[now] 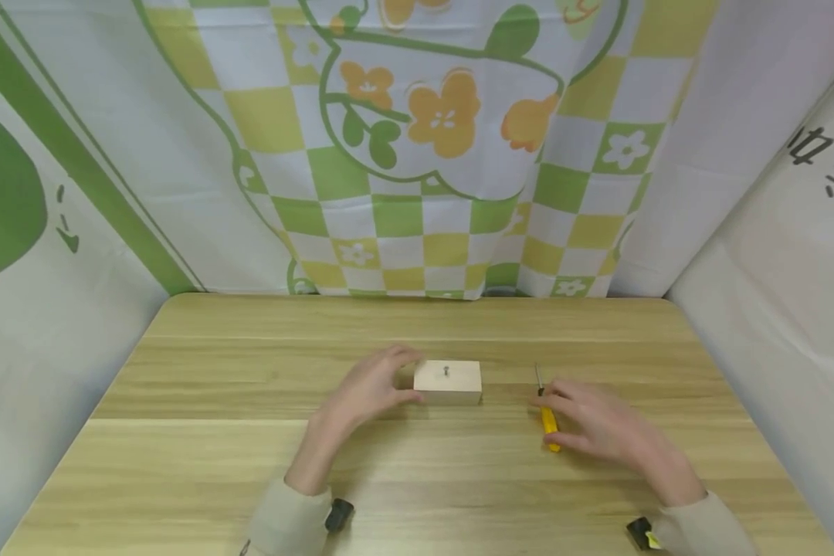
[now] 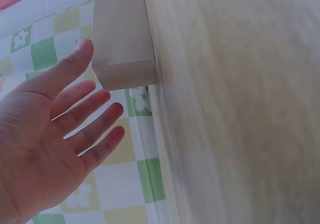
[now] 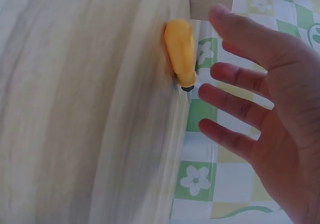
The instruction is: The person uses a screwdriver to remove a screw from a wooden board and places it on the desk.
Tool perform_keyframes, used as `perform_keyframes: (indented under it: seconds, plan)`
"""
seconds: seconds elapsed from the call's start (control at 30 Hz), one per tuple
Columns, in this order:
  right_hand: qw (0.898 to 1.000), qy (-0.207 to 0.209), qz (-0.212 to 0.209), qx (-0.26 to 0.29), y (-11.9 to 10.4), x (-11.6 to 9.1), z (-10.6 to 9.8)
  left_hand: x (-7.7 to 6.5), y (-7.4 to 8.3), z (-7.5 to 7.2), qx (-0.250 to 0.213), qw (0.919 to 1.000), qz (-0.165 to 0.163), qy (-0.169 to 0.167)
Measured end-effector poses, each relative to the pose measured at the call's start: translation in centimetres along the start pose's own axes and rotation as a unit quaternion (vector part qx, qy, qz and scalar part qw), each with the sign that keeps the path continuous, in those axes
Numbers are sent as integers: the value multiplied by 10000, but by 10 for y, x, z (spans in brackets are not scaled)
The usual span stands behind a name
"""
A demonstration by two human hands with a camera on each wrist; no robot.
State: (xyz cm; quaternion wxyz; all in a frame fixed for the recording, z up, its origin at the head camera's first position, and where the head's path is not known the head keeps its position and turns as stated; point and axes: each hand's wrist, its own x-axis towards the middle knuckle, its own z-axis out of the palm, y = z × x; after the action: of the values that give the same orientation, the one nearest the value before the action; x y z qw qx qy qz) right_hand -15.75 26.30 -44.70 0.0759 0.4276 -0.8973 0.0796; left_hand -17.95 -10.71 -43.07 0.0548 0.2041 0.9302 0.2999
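Observation:
A pale wooden block [image 1: 448, 396] lies on the table in the head view, with a small metal screw [image 1: 446, 371] standing upright in its top. My left hand [image 1: 364, 394] is at the block's left end, thumb and fingers spread; whether it touches the wood I cannot tell. The left wrist view shows that hand [image 2: 50, 134] with an empty palm beside the block [image 2: 122, 29]. To the right lies a screwdriver [image 1: 550, 429] with a yellow handle, its thin shaft pointing away from me. Over it is my right hand [image 1: 598, 423], fingers parted, apart from the handle [image 3: 181, 49] in the right wrist view.
The wood-grain table [image 1: 417, 486] reaches back to a hanging cloth [image 1: 417, 216] with green and yellow checks. White printed sheets [image 1: 792, 324] close off both sides. A small dark device [image 1: 339, 515] sits at each wrist.

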Motion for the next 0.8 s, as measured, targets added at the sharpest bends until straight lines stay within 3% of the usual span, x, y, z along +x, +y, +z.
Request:
perform_keyframes:
  seconds: [0.8]
  plan:
    - [9958,-696,300,506,-5,-9,-2,4,-5,5,-519,9978,-227,-345]
